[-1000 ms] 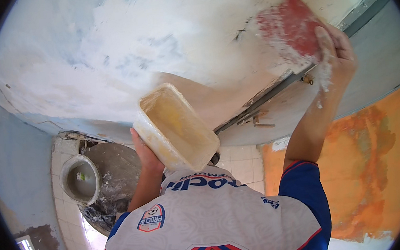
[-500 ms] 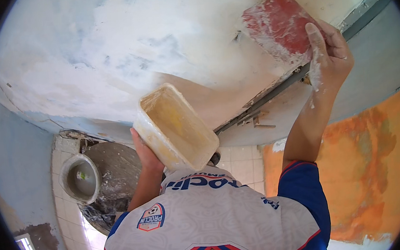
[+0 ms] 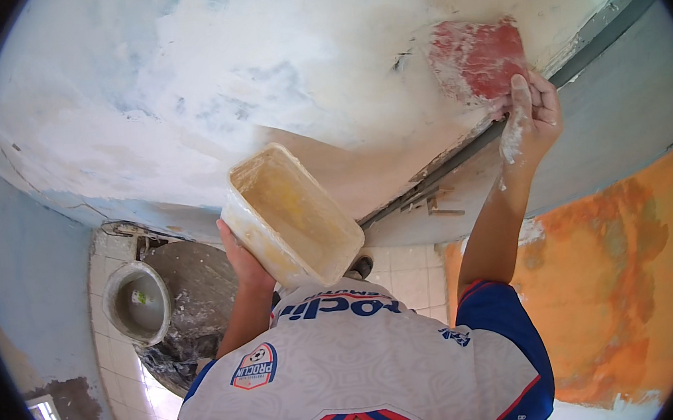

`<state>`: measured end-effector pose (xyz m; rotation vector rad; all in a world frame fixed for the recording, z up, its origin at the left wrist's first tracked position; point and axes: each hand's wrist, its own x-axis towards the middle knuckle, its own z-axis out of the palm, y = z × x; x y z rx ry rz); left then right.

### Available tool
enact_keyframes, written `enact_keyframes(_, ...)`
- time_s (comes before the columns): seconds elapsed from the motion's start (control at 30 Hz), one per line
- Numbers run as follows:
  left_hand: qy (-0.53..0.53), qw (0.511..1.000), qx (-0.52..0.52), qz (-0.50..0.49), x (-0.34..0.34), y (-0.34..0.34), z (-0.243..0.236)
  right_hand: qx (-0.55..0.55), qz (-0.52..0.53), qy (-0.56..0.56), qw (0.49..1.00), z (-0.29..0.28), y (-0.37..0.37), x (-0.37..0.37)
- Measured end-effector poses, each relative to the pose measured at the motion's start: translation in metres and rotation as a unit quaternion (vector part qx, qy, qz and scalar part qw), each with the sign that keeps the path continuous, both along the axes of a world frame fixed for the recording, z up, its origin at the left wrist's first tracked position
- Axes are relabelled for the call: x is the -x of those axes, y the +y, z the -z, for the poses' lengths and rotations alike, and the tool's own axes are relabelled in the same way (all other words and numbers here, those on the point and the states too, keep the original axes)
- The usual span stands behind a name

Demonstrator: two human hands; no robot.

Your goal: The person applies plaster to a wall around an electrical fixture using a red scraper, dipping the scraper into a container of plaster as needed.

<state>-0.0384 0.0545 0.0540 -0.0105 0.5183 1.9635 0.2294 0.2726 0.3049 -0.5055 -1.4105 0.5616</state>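
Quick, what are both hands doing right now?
Left hand: holding a pale, rectangular plastic tub; some fingers hidden.
Right hand: closed on the edge of a flat, red, squarish spreader smeared with white.

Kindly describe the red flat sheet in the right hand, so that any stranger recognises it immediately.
Start from the large, patchy white-and-blue wall across the top, and go right toward the grey strip. Just above that strip, the right hand grips a thin, four-sided red sheet streaked with white. Its red face sets it apart from the pale wall.
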Motion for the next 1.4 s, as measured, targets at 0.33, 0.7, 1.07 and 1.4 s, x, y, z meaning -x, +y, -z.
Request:
enact_keyframes(0.33, 0.0, 0.998, 0.056, -0.023, -0.002, 0.0, -0.01, 0.047, -0.096, 0.066, 0.992, 0.077, 0.003, 0.008)
enact_keyframes(0.7, 0.01, 0.997, 0.062, -0.036, -0.005, -0.009, -0.017, 0.071, -0.096, 0.115, 0.986, 0.108, -0.012, 0.031)
enact_keyframes(1.07, 0.005, 0.994, 0.093, -0.053, -0.011, -0.012, -0.011, 0.089, -0.094, 0.077, 0.989, 0.112, -0.032, 0.05)
enact_keyframes(1.4, 0.013, 0.998, 0.06, -0.034, -0.016, -0.012, -0.007, 0.059, -0.046, 0.058, 0.995, 0.124, -0.023, 0.05)
